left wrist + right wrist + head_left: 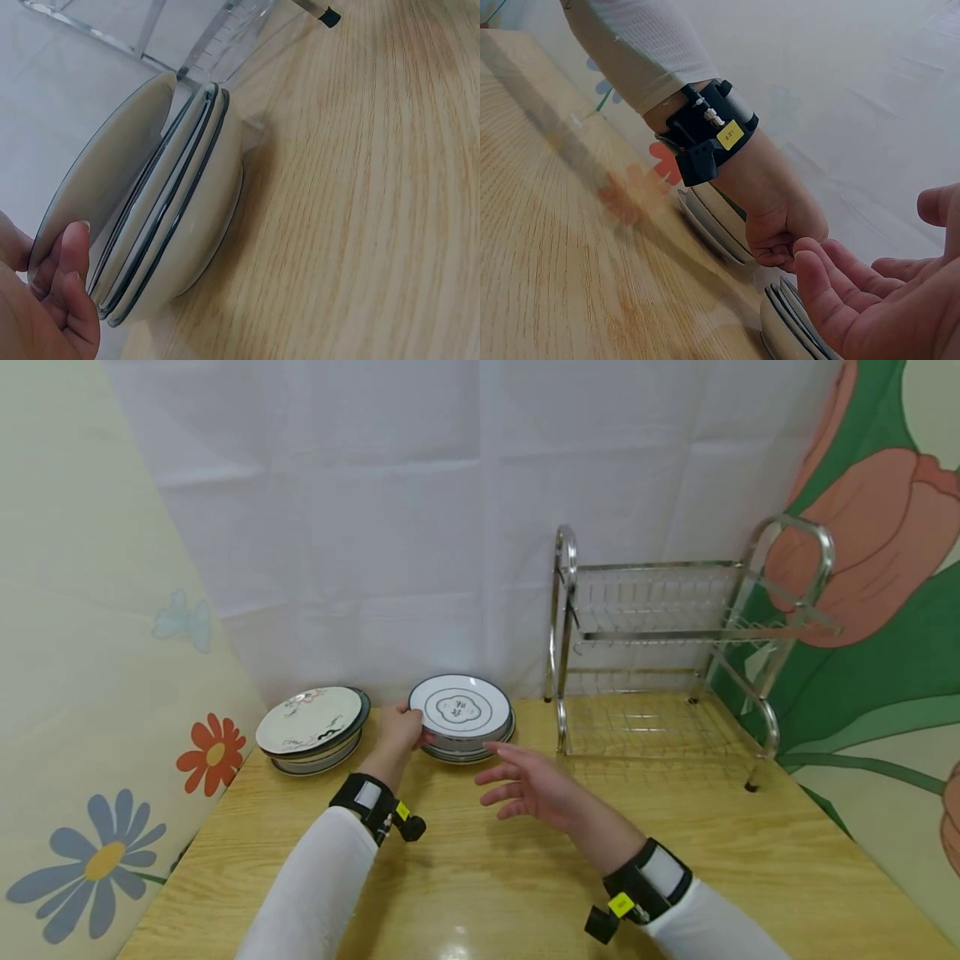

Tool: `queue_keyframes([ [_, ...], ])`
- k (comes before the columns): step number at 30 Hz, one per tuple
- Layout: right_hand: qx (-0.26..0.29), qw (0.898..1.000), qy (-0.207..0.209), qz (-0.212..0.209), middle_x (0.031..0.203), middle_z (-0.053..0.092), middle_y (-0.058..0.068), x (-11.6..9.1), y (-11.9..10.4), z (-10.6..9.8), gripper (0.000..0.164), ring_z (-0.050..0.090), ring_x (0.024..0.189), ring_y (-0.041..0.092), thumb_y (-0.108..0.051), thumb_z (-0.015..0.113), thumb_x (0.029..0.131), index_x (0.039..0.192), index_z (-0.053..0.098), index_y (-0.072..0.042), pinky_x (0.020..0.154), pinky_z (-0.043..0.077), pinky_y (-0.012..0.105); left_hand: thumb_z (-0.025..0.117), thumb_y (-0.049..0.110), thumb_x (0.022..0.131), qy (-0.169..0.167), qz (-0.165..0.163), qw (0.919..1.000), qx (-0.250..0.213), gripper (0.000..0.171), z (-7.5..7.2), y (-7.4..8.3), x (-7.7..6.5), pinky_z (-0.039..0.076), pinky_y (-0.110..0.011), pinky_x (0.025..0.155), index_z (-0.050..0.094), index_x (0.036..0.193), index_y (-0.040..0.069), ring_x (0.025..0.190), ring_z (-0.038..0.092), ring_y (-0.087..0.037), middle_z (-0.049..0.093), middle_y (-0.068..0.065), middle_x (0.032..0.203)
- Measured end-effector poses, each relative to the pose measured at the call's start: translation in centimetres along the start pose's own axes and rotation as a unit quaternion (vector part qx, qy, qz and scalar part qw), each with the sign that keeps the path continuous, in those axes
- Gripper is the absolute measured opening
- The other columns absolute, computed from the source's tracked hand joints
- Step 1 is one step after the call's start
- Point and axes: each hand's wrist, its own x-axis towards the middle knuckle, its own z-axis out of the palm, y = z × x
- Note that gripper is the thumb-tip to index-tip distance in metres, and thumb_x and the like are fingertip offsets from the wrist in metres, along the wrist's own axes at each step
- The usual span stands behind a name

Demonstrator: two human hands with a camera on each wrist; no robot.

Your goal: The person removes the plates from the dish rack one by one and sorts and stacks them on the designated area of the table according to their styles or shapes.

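A white plate (461, 707) with a blue rim and a dark emblem tops the stack in the middle of the table. My left hand (401, 729) pinches its left edge. In the left wrist view this plate (105, 165) is tilted up, apart at the near side from the plates (180, 202) below, with the left fingers (73, 259) curled under the rim. My right hand (536, 783) hovers to the right in front of the stack, fingers spread and slightly bent, holding nothing. The right wrist view has the right hand (892, 300) near the left hand (784, 225).
Another stack of plates (311, 722), topped by one with a floral pattern, stands at the left. A two-tier metal dish rack (652, 635) is at the right rear. The wooden table (480, 877) meets a white cloth (360, 527) behind.
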Motion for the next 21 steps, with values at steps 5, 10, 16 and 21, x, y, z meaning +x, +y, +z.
queue_keyframes([
  [5,0.001,1.000,-0.002,0.000,0.122,0.072,0.010,-0.06,0.00,0.10,0.068,0.075,0.096,0.022,-0.046,0.043,0.108,0.162,0.026,-0.009,0.076,0.061,0.032,0.048,0.011,0.101,0.004,-0.005,0.9999,0.011,0.039,0.17,-0.11,0.19,0.052,-0.026,0.054,0.063,0.137,0.010,0.055,0.065,-0.017,0.072,-0.012,0.094],
  [10,0.007,1.000,-0.006,-0.004,0.123,0.071,0.010,-0.04,0.05,0.14,0.067,0.075,0.096,0.021,-0.045,0.042,0.109,0.162,0.026,-0.009,0.075,0.061,0.031,0.047,0.010,0.101,0.012,-0.016,0.9994,0.028,0.040,0.26,-0.20,0.51,0.050,-0.026,0.054,0.062,0.137,0.009,0.056,0.065,-0.018,0.070,-0.013,0.098],
  [16,0.008,1.000,-0.008,-0.005,0.122,0.071,0.009,-0.09,0.08,0.16,0.066,0.075,0.096,0.021,-0.046,0.043,0.108,0.162,0.027,-0.010,0.074,0.061,0.030,0.047,0.010,0.100,0.019,-0.018,0.9982,0.055,0.036,0.20,-0.47,0.95,0.047,-0.027,0.053,0.064,0.132,0.007,0.057,0.063,-0.019,0.067,-0.014,0.095],
  [21,0.006,1.000,-0.008,-0.008,0.124,0.071,0.012,-0.14,0.12,0.22,0.066,0.075,0.095,0.022,-0.045,0.044,0.108,0.161,0.029,-0.009,0.074,0.061,0.030,0.047,0.010,0.100,0.016,0.004,0.9972,0.074,0.037,0.09,-0.74,1.00,0.050,-0.028,0.055,0.064,0.132,0.004,0.062,0.062,-0.019,0.065,-0.015,0.104],
])
